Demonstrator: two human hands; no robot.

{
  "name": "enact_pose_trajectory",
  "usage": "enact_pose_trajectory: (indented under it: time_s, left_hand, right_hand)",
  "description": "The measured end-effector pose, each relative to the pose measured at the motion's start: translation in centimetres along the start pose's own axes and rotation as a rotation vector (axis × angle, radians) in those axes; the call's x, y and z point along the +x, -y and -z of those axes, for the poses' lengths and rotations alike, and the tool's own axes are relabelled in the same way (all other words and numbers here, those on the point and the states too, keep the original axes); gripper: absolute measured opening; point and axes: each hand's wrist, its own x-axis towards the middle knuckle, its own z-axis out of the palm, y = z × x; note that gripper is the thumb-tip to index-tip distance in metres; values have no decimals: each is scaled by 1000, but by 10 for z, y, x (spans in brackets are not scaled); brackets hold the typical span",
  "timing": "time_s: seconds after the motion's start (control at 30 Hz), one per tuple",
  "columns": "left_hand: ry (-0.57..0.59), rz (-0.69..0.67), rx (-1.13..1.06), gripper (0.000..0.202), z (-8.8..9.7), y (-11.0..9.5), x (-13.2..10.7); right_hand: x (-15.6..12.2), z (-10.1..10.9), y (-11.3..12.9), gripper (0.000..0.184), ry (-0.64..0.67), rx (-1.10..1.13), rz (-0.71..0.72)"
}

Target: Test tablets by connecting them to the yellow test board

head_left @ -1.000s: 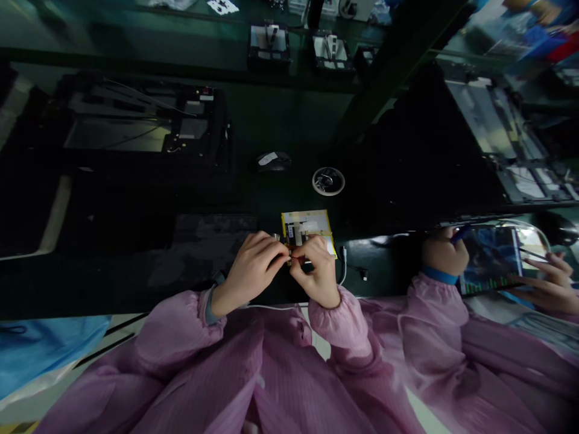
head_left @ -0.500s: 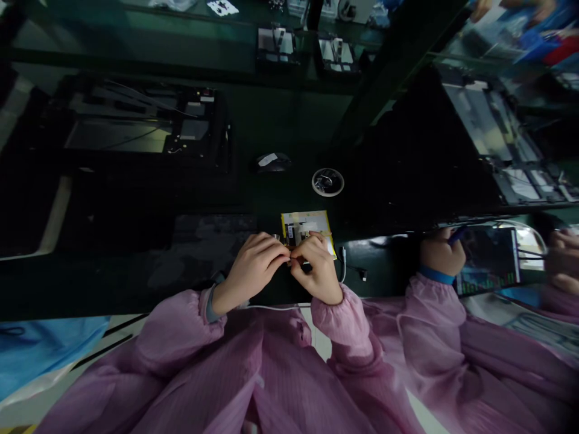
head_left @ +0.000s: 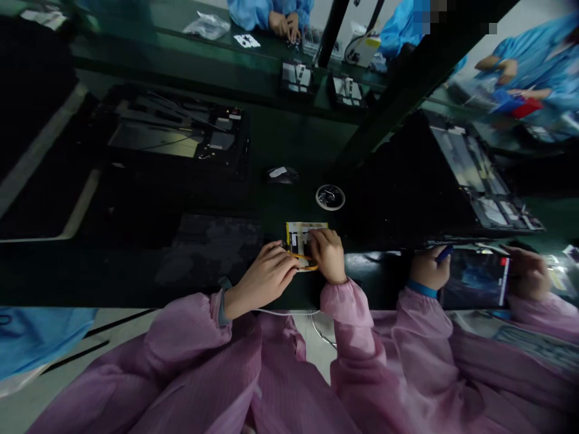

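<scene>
A flat pale panel with yellow edges, looking like a battery pack [head_left: 306,225], lies on the dark bench in front of me. A narrow orange strip, like a flex cable [head_left: 304,257], loops over its near part between my hands. My left hand [head_left: 269,276] is closed at the panel's left side, its fingertips pinching the left end of the strip. Over the panel's right side, my right hand [head_left: 330,256] has its fingers curled down close to the strip's bend. What those fingertips hold is hidden.
Behind the panel are a round dish [head_left: 330,198] and a black mouse [head_left: 282,175]. Stacks of dark device housings stand left [head_left: 181,138] and right [head_left: 470,169]. At right, a co-worker's hand [head_left: 429,268] is beside a lit screen [head_left: 473,278]. Other people work across the bench.
My hands were together over the panel's near edge; now they are apart, the right one farther right, with the orange strip showing between them. The view has tilted up.
</scene>
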Motion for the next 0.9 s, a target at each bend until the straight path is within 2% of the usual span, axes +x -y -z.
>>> enact_pose_trajectory:
  time_s: [0.1,0.33,0.53,0.6,0.67,0.73,0.83,0.87,0.9]
  left_hand:
    - [-15,5,28,13,-3,-2,-1]
    - [-75,-56,21,11,-15,-4,-3]
    - [-87,-156,29,13,-28,1,0]
    - [-80,-182,31,13,-31,3,1]
    - [-89,-204,33,14,-33,6,2]
    - [-110,-219,45,15,-34,9,2]
    - [-127,-218,85,17,-36,11,0]
    - [-126,-196,81,18,-38,11,-1]
    - [-124,-143,63,19,-40,9,-2]
  right_hand:
    - [-1,-8,0,28,-32,-92,68]
    - [-2,-6,0,29,-52,-184,117]
    - [-1,-17,-11,36,-122,-94,105]
    - [1,-14,-15,37,-160,-54,77]
    - [2,0,-11,36,-222,-23,53]
    - [-3,24,6,34,-326,-7,21]
    - [-19,56,56,33,-442,3,-2]
    - [-25,58,77,33,-417,25,24]
    - [-29,56,98,32,-337,66,75]
